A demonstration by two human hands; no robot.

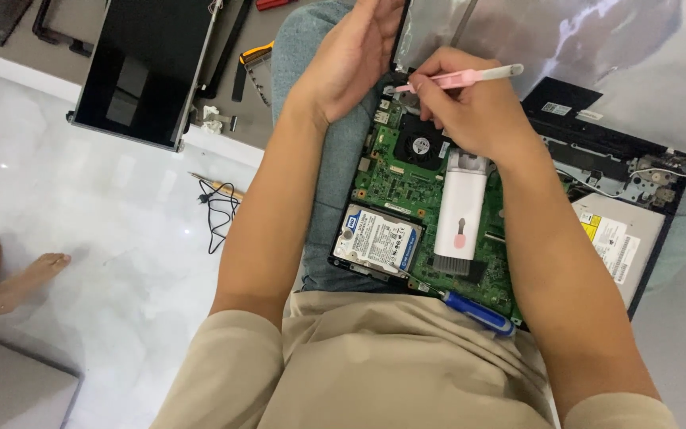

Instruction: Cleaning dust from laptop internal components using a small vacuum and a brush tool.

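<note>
The beige shirt [375, 365] filled the near edge, and just above it a blue-handled screwdriver [478, 312] lay on the opened laptop [406, 171] resting across the person's lap. The casing was already off, with green board, fan [421, 145] and hard drive [378, 240] exposed; cleaning seemed under way, reassembly still ahead. The right hand [474, 111] pinched a pink brush tool [458, 78] at the board's top edge; the left hand [351, 59] curled around the lid's edge. A white rectangular label covered the drive; a yellow-and-white sticker sat on the optical drive [617, 238].
</note>
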